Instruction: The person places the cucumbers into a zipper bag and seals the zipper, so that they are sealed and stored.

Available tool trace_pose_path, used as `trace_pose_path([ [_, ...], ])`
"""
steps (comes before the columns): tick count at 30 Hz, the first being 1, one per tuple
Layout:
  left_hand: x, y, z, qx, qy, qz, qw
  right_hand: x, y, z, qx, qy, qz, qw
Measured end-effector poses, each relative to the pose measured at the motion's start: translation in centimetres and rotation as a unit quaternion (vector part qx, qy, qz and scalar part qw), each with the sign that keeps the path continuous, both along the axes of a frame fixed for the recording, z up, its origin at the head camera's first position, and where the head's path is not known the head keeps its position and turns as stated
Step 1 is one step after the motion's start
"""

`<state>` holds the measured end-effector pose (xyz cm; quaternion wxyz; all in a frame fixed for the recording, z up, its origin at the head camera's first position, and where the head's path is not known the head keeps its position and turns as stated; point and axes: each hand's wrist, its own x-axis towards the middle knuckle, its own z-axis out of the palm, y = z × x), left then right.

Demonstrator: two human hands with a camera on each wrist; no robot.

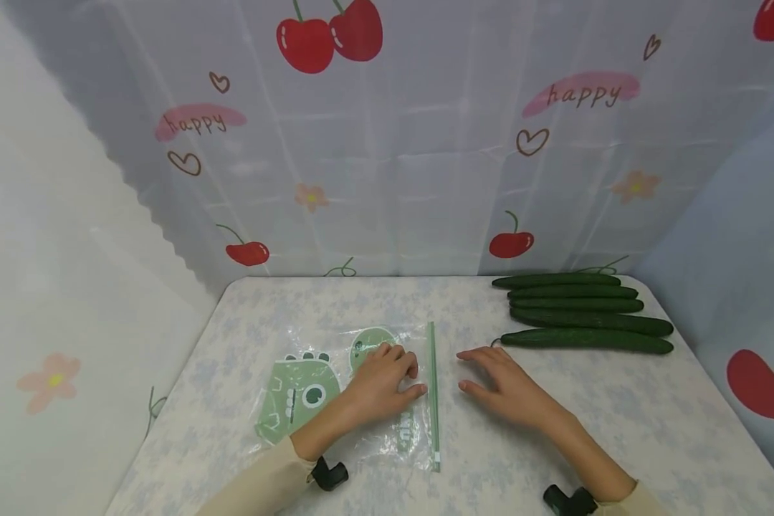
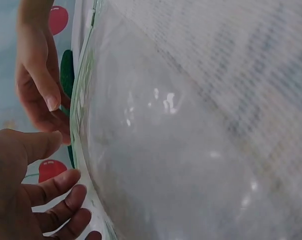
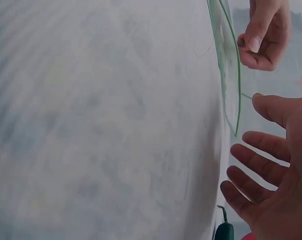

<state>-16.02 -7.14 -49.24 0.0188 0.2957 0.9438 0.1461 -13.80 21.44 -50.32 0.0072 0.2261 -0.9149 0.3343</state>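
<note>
A clear zip bag (image 1: 387, 448) printed with green cartoon dinosaurs lies flat on the table, its green zip strip (image 1: 433, 401) along the right side. Over the bag's right half, near the strip, is my left hand (image 1: 382, 383), fingers loosely bent and nothing between them. In the left wrist view the fingertips (image 2: 68, 180) come right up to the bag's edge. My right hand (image 1: 512, 383) is just right of the zip strip, fingers spread and holding nothing. Its fingers (image 3: 256, 165) show apart from one another in the right wrist view.
Several long green cucumbers (image 1: 593, 338) lie in a row at the table's back right, the closest one just beyond my right hand. The pale patterned table (image 1: 213, 430) meets a cherry-printed curtain (image 1: 426, 179) at the back, with more curtain on both sides.
</note>
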Motion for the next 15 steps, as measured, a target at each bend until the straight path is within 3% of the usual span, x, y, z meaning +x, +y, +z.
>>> trace_pose_path([
  [6,-0.3,1.5,-0.4,-0.007,0.012,0.009,0.9999,-0.3,-0.6,0.0,0.007,-0.002,0.002,1.0],
  [10,-0.2,2.4,-0.6,-0.019,0.007,0.036,0.9992,-0.5,-0.7,-0.1,0.01,-0.003,0.004,0.9999],
  [15,-0.4,2.7,-0.5,-0.02,-0.011,0.043,0.9988,-0.6,-1.0,-0.2,0.009,-0.013,0.015,0.9998],
])
